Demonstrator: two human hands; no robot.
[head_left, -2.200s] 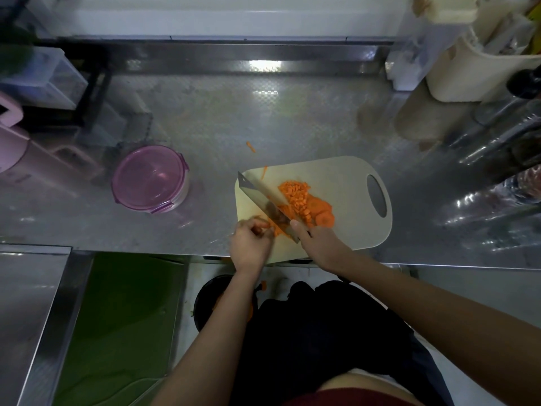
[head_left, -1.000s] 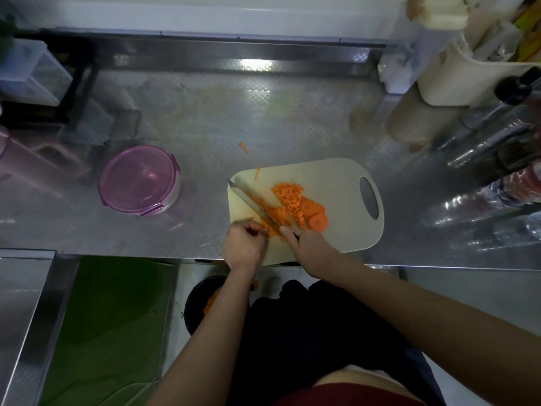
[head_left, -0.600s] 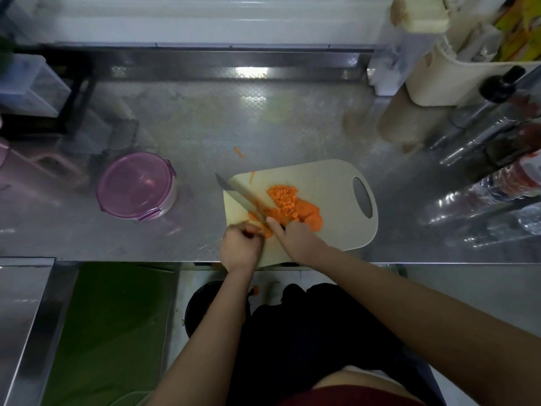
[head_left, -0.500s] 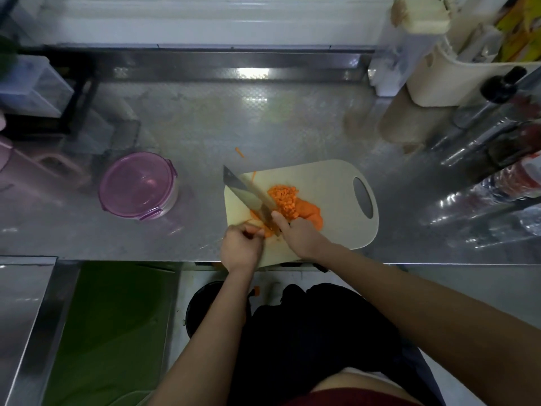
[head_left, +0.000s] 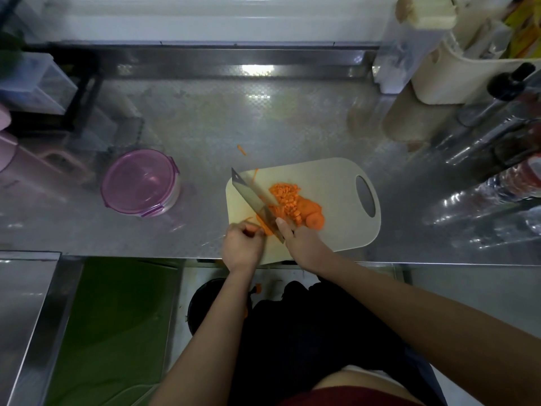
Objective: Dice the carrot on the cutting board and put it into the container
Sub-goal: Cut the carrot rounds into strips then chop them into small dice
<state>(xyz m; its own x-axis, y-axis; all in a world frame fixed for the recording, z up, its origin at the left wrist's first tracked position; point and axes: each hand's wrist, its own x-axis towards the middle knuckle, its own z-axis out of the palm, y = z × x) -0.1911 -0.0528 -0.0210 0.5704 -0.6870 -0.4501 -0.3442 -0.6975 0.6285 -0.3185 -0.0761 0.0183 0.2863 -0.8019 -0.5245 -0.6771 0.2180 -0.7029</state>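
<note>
Head view: right hand point(head_left: 304, 241) grips knife point(head_left: 252, 197); left hand point(head_left: 242, 244) holds carrot point(head_left: 294, 202).

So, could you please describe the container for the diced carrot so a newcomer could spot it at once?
Start at the cream cutting board on the steel counter. Left of it, apart, stands the round container. Its translucent purple clip lid sets it apart.
</note>
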